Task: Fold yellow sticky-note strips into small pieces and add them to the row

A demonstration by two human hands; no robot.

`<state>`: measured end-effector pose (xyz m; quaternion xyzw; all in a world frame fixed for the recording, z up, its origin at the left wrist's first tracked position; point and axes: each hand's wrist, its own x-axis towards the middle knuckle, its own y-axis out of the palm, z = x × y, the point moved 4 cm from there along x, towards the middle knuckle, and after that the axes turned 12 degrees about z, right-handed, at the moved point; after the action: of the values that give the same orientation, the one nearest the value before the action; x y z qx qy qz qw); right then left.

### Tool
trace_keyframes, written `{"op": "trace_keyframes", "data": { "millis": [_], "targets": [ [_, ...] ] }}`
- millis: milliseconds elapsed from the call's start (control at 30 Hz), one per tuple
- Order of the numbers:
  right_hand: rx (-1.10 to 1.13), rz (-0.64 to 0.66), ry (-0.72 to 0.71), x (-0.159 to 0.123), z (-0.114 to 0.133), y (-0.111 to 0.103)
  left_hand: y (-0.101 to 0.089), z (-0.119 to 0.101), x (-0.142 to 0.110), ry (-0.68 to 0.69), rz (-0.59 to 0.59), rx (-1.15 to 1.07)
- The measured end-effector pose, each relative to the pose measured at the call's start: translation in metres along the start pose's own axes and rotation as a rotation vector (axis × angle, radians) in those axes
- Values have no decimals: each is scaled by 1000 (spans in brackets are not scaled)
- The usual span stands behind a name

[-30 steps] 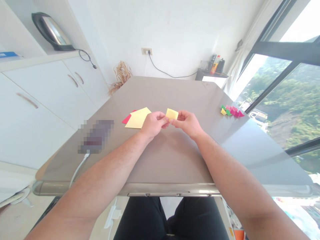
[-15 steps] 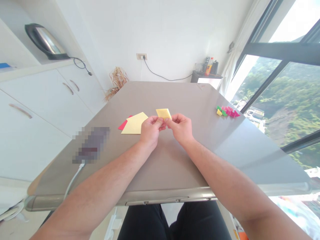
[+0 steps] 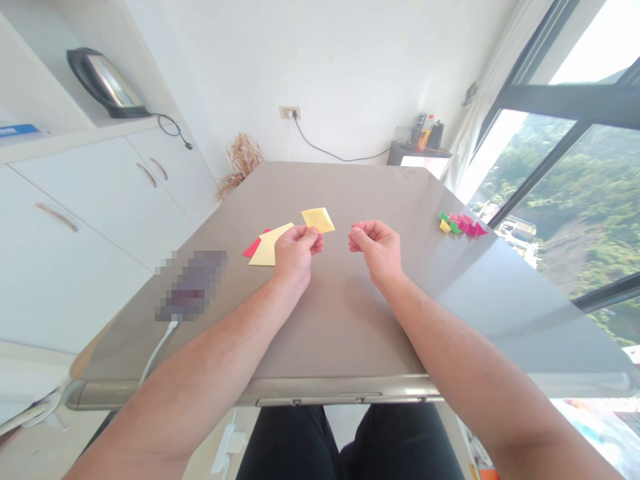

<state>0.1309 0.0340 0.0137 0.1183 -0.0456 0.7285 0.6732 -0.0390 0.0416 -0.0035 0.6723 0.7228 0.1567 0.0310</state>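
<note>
Between its thumb and fingers, my left hand [image 3: 295, 257] pinches a small folded yellow paper [image 3: 319, 219], held above the table. A short gap to the right, my right hand [image 3: 377, 247] is apart from the paper; its fingers are curled in with thumb against them, and nothing shows in them. Beside and partly behind my left hand lie pale yellow paper sheets [image 3: 265, 249] on top of red paper [image 3: 251, 249]. At the right side of the table rests a group of small folded paper pieces [image 3: 468, 227] in pink, green and yellow.
On the left of the grey table [image 3: 345, 313] lies a blurred-out dark device [image 3: 193, 287] with a white cable [image 3: 159, 350]. An electric kettle [image 3: 113, 83] stands on the cabinet. Bottles [image 3: 424, 132] stand on a small cabinet behind; a window is at right.
My right hand has let go of the folded yellow paper and moved right. My left hand keeps the paper, now turned slightly. The view has shifted a little.
</note>
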Motion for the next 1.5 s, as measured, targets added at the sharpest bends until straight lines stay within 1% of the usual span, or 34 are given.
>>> {"op": "trace_keyframes", "data": {
  "millis": [67,133,200,267,333,467,567,700,800,867,1067,1233,1300,1367,1433,1500],
  "targets": [
    [21,99,15,0,0,7,7,1,-3,10,58,16],
    [-30,156,26,-1,-2,12,17,1,-8,19,142,42],
    [-122,128,29,-2,-3,12,22,2,-11,16,180,75],
    [-188,65,24,-1,-4,9,22,2,-13,10,173,110],
    [-198,26,14,-1,-4,6,20,2,-12,6,154,132],
    [-180,30,1,-2,-3,6,18,2,-11,0,137,117],
    [-223,41,-4,-4,-1,5,17,2,-10,-5,154,92],
    [-301,37,15,-4,2,1,18,4,-10,-47,283,76],
    [-336,92,37,-4,2,0,18,2,-10,-27,378,62],
    [-349,139,56,-3,1,1,18,1,-10,-10,405,44],
    [-379,193,87,-3,-1,3,14,5,-8,-54,331,16],
    [-385,201,97,-3,0,3,14,5,-7,-52,335,1],
    [-389,211,102,-4,0,4,13,3,-7,-26,319,39],
    [-389,221,109,-4,0,4,11,2,-6,0,274,104],
    [-388,225,111,-5,0,4,9,3,-5,3,237,157],
    [-388,225,110,-5,-1,4,8,4,-5,-11,236,170]
  ]
}}
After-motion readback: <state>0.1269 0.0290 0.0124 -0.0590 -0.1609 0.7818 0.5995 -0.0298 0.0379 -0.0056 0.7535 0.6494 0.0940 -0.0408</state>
